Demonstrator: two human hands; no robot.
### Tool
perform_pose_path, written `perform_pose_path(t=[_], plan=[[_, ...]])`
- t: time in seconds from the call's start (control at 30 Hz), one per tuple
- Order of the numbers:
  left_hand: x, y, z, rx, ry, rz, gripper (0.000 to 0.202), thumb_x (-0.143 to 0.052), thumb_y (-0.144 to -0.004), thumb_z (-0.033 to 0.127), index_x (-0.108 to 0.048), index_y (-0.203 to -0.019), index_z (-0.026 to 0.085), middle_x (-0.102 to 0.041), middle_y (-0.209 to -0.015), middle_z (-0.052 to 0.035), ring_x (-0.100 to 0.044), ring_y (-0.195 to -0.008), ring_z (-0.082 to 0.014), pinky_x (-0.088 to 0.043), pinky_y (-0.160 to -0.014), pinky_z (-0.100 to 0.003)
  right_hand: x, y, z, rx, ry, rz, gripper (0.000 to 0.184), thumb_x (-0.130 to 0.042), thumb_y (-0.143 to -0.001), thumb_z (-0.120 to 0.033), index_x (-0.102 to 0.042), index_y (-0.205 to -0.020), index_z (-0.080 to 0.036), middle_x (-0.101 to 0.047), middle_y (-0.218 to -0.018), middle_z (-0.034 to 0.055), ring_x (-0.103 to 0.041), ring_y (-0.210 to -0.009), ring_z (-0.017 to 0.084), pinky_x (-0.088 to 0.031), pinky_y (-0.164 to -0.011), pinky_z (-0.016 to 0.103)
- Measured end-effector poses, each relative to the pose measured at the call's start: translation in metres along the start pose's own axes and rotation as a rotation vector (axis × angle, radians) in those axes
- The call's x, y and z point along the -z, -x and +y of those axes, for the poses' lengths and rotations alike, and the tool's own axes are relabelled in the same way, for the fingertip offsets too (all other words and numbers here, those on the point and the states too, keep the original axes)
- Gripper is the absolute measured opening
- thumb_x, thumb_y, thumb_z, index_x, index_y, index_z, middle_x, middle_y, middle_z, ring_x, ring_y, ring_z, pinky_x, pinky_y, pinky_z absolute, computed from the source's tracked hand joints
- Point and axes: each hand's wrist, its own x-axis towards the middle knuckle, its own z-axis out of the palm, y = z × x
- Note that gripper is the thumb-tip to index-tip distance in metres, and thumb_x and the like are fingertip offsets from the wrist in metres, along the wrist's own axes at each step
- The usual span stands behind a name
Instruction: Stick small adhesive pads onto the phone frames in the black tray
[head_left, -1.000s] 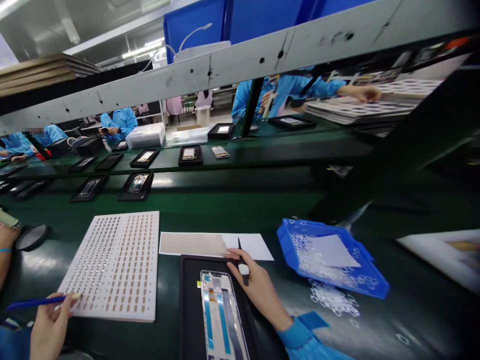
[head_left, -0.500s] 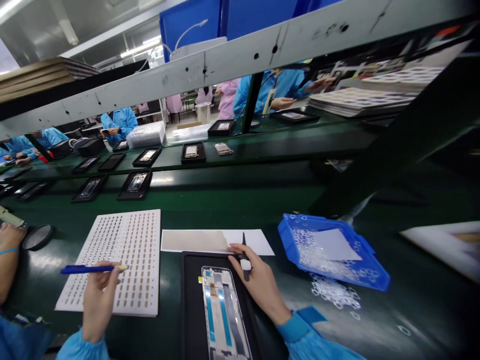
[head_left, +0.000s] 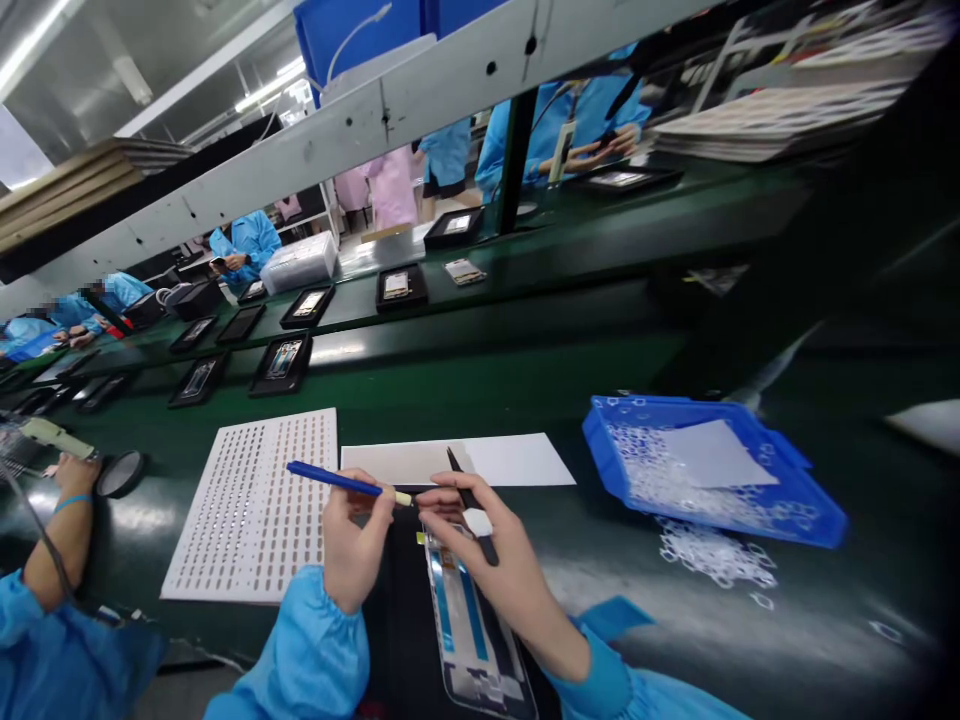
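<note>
My left hand (head_left: 354, 540) pinches a blue pen-like stick (head_left: 330, 475) with a pale tip, pointing right. Its tip almost meets the fingertips of my right hand (head_left: 495, 560); whether they touch I cannot tell. Black tweezers (head_left: 487, 548) with a white patch on them lie across my right hand, held in its bent fingers. Below both hands a phone frame (head_left: 469, 620) with blue strips rests in a black tray (head_left: 405, 640); my right hand covers part of it. Behind them is a white paper strip (head_left: 525, 460), its left half greyish.
Left stands a white board (head_left: 225, 520) with rows of small brown pieces. At right, a blue bin (head_left: 795, 510) holds small clear rings, with more rings (head_left: 712, 555) spilled in front. A co-worker's arm (head_left: 67, 530) and a round black dish (head_left: 120, 474) are far left. Phone trays (head_left: 281, 362) line the back.
My left hand has moved right with the blue stick, from over the board to beside my right hand. My right hand still holds the tweezers. The view has shifted slightly.
</note>
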Motion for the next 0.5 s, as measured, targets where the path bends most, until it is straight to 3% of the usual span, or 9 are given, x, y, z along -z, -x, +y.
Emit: perform_pose_path(t=[0.5], plan=[[-0.015,0.011,-0.006,-0.113,-0.054,0.072,0.016,-0.07,-0.08,0.032,-0.061,-0.08,0.019,-0.064,-0.08,-0.0046,-0.064,-0.08,-0.0191,-0.052,-0.072,-0.029,-0.005,0.0,0.009,0.016,0.075,0.114,0.035,-0.062,-0.085,-0.048,-0.053,-0.104,-0.019,-0.064,-0.084,0.0066,-0.063,-0.074,0.022,-0.055,-0.062,0.028]])
